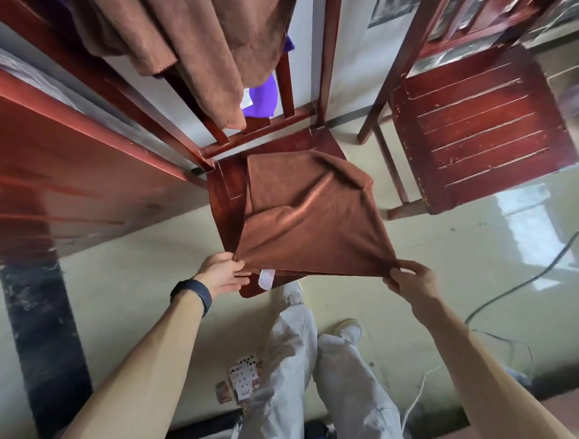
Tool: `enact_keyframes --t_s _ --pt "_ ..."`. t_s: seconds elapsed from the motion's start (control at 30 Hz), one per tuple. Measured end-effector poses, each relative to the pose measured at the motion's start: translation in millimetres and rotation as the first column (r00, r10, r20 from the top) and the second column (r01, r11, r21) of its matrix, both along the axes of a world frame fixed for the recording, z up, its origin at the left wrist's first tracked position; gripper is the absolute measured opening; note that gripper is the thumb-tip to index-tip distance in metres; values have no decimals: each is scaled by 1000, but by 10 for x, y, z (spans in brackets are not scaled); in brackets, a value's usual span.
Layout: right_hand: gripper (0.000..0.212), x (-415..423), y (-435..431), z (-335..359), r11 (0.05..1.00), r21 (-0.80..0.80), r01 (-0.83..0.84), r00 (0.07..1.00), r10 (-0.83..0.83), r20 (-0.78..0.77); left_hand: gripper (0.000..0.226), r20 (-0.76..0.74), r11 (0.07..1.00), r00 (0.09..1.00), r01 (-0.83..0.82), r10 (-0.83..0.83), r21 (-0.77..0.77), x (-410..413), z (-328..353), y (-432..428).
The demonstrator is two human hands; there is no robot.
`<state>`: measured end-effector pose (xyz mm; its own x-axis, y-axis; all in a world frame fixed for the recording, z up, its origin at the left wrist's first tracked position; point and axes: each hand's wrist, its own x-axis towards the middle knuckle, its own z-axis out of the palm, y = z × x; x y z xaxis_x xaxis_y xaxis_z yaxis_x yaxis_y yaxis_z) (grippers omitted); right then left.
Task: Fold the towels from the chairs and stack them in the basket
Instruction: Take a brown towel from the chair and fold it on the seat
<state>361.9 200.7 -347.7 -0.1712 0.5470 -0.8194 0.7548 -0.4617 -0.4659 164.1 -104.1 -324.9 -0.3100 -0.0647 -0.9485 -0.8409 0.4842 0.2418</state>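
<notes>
A brown towel (308, 217) lies spread over the seat of the middle wooden chair (223, 185), its far part rumpled. My left hand (223, 273) pinches the towel's near left corner. My right hand (412, 283) pinches the near right corner, and the near edge is pulled taut between them, off the seat's front. A white label hangs under that edge. Over the same chair's backrest hang another brown towel (190, 39) and a purple towel (262, 98) behind it. No basket is in view.
A second red wooden chair (480, 128) stands to the right with a bare slatted seat. A red wooden table (65, 174) fills the left. Cables (529, 282) trail over the glossy floor at right. Playing cards (243, 378) lie by my feet.
</notes>
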Motion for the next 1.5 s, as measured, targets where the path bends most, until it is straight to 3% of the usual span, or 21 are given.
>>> enact_keyframes --t_s 0.13,0.27,0.37,0.5,0.57,0.63,0.7,0.8,0.87,0.97,1.1,1.23,1.33,1.43,1.5 --pt "25 5 115 426 997 53 59 996 -56 -67 34 -94 999 995 -32 35 37 10 337 116" --pt "24 48 194 1141 972 137 190 964 -158 -213 18 -212 979 971 -72 113 193 -1 968 219" --pt "34 140 180 1527 972 114 206 958 -177 -225 19 -207 978 978 22 21 207 -24 1391 224" --pt "30 253 141 1935 968 2 252 940 -245 -238 21 -193 984 978 108 -80 139 -46 1763 288" --pt "32 278 165 2122 988 39 152 955 -137 -262 23 -214 978 975 107 -67 180 -68 1936 370" --pt "35 344 204 2254 957 252 -144 971 185 -149 25 -273 955 946 231 -176 185 -62 2099 421" --pt "28 398 263 2365 797 436 -419 895 443 51 32 -385 867 822 488 -420 97 -56 2235 436" --pt "14 471 386 2503 536 607 -587 773 594 224 21 -519 722 577 681 -631 -121 -92 2386 464" --pt "13 492 486 2593 427 679 -597 733 634 245 18 -578 656 435 713 -691 -247 -138 2482 500" --pt "14 497 585 2687 310 755 -577 689 682 246 23 -648 522 146 733 -747 -436 -202 2558 525" --pt "13 537 623 2727 135 847 -514 633 726 269 26 -674 450 -79 687 -735 -571 -224 2630 534" --pt "13 596 590 2778 34 891 -453 625 724 290 15 -737 503 -227 603 -636 -620 -159 2708 575" --pt "12 660 580 2728 29 863 -505 597 733 325 12 -632 395 -358 545 -688 -739 -185 2627 463" --pt "26 722 551 2603 23 773 -634 509 766 394 8 -521 283 -429 504 -738 -816 -139 2420 277" --pt "18 659 501 2565 9 753 -658 482 774 411 9 -498 253 -452 498 -740 -829 -107 2284 196"
